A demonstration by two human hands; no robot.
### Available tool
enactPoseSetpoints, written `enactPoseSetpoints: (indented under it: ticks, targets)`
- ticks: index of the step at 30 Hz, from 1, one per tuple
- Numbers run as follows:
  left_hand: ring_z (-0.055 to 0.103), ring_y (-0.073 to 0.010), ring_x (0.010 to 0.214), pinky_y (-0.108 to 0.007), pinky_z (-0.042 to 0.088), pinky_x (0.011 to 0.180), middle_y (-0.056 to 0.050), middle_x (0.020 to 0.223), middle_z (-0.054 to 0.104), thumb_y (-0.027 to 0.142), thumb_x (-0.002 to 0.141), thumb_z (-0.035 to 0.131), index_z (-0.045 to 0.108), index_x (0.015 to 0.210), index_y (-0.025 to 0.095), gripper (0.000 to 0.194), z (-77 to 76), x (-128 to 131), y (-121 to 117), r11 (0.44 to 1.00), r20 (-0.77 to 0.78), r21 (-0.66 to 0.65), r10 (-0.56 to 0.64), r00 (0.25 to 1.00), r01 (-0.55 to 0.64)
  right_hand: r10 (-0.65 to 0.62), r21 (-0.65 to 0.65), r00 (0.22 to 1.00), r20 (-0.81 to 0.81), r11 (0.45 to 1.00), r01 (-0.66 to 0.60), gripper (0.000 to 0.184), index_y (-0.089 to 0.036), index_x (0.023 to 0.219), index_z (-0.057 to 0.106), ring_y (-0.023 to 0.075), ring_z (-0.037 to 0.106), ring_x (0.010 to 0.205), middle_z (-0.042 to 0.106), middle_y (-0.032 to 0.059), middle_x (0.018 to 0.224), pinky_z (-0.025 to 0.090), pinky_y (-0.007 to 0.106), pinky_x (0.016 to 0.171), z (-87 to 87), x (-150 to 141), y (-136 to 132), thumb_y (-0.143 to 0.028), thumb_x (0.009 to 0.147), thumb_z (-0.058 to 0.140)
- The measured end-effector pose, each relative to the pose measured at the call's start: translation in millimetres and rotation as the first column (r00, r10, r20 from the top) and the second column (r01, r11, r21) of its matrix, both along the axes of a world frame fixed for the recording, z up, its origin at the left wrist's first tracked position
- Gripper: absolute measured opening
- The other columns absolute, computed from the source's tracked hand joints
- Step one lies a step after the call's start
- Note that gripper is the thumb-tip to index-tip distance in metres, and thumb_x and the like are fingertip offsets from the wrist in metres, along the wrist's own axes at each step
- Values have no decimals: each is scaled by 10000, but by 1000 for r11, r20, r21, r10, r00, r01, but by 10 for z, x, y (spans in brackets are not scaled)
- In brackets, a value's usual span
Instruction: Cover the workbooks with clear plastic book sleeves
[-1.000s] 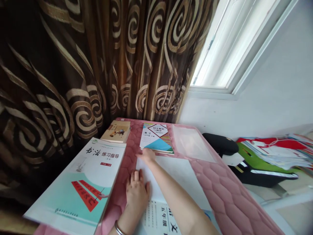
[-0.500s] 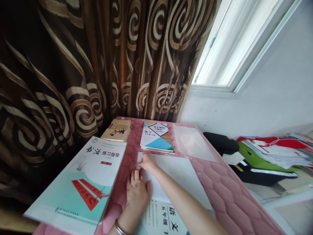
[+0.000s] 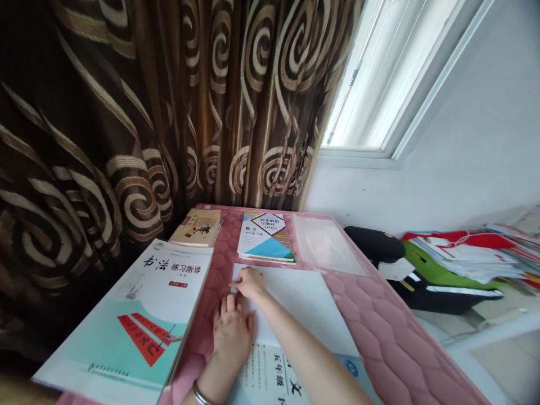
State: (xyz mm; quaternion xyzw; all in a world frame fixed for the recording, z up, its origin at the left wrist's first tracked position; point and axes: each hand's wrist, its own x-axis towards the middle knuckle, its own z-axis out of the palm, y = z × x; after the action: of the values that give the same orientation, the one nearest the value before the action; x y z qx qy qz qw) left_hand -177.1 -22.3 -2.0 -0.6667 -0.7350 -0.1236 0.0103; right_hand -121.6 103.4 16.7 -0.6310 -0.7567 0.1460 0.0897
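A large white and pale-blue book (image 3: 301, 304) with dark Chinese characters lies on the pink quilted cover in front of me. Its far part is plain white. My right hand (image 3: 250, 282) reaches across it, fingers curled at the far left edge of the white part; the fingertips are partly hidden. Just nearer, my left hand (image 3: 231, 333) lies flat along the book's left edge, fingers stretched forward and slightly apart. A metal bangle (image 3: 201, 392) circles that wrist. My right forearm covers part of the printed title.
A calligraphy workbook (image 3: 169, 304) lies at left, smaller tan books (image 3: 196, 226) behind it. Beyond my hands are a mathematics book (image 3: 266, 236) and a translucent sheet (image 3: 329, 244). A patterned curtain (image 3: 236, 112) hangs behind. Papers (image 3: 455, 253) and a black bag (image 3: 447, 298) lie at right.
The view has shifted slightly, so everything sits a little further left. My right forearm now leaves a blue badge on the book uncovered. Both hands stay at the left edge.
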Motion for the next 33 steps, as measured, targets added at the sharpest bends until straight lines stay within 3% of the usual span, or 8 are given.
enactPoseSetpoints:
  ticks: [5, 10, 16, 19, 22, 25, 28, 33]
  targets:
    - [512, -298, 1195, -456, 414, 996, -152, 1318, 554, 318, 945, 403, 648, 1215, 126, 412, 4, -4, -5, 1000, -6, 9, -8, 1000, 8, -5, -17, 999, 36, 1000, 6, 310, -214, 831, 739, 252, 672, 973, 744, 91, 954, 432, 332, 870, 67, 44, 33, -492, 696, 763]
    - [525, -281, 1170, -436, 428, 974, -134, 1292, 561, 314, 934, 424, 582, 1303, 152, 433, -45, -19, 1, 998, -23, 59, -6, 1000, 7, -94, 74, 994, 49, 993, 90, 342, -146, 998, 706, 278, 674, 971, 726, 169, 990, 424, 381, 899, 95, -71, 219, -445, 886, 583]
    - [516, -295, 1190, -461, 411, 1000, -145, 1326, 547, 320, 940, 414, 617, 1253, 137, 416, -55, -23, 14, 999, -42, 51, -14, 999, 16, 11, 144, 1000, 19, 990, -13, 359, -135, 1262, 566, 285, 535, 1192, 589, 190, 1281, 404, 392, 961, -24, -107, 76, -236, 929, 477]
    - [518, -299, 1187, -466, 427, 980, -151, 1328, 544, 329, 937, 430, 582, 1294, 139, 433, -48, -30, 11, 997, -57, 67, -23, 998, 27, 206, 133, 979, 5, 970, -205, 410, -200, 1319, 545, 237, 446, 1294, 503, 108, 1417, 344, 344, 1055, -87, 224, -159, -293, 923, 498]
    - [540, -293, 1149, -454, 457, 940, -154, 1298, 559, 337, 943, 420, 524, 1354, 132, 471, -25, -37, 8, 996, -68, 80, -43, 997, 48, 367, 64, 930, 1, 928, -366, 547, -198, 1449, 413, 229, 239, 1441, 317, 56, 1560, 215, 367, 1162, -153, 848, -402, -390, 938, 461]
    - [556, -291, 1124, -449, 472, 920, -167, 1275, 566, 334, 950, 402, 523, 1352, 109, 476, 13, -28, 12, 995, -99, 89, -46, 994, 55, 272, -32, 962, 16, 962, -272, 618, -137, 1497, 312, 219, 144, 1472, 188, 74, 1589, 134, 400, 1194, -217, 1564, -595, -444, 963, 363]
    - [566, -283, 1112, -434, 491, 898, -167, 1258, 575, 327, 950, 397, 537, 1341, 116, 465, 50, -9, 4, 994, -138, 95, -43, 990, 56, 147, -24, 989, -19, 989, -147, 609, -155, 1483, 352, 191, 208, 1456, 241, 66, 1573, 174, 366, 1189, -236, 2088, -716, -481, 971, 296]
    - [478, -316, 1285, -524, 328, 1100, -181, 1336, 561, 226, 947, 353, 576, 1316, 127, 442, 31, 82, -34, 993, -240, 101, -39, 970, 65, 78, 38, 985, -153, 997, -73, 497, -175, 1289, 616, 171, 432, 1348, 516, 58, 1425, 267, 302, 1151, -117, 2311, -718, -394, 979, 294]
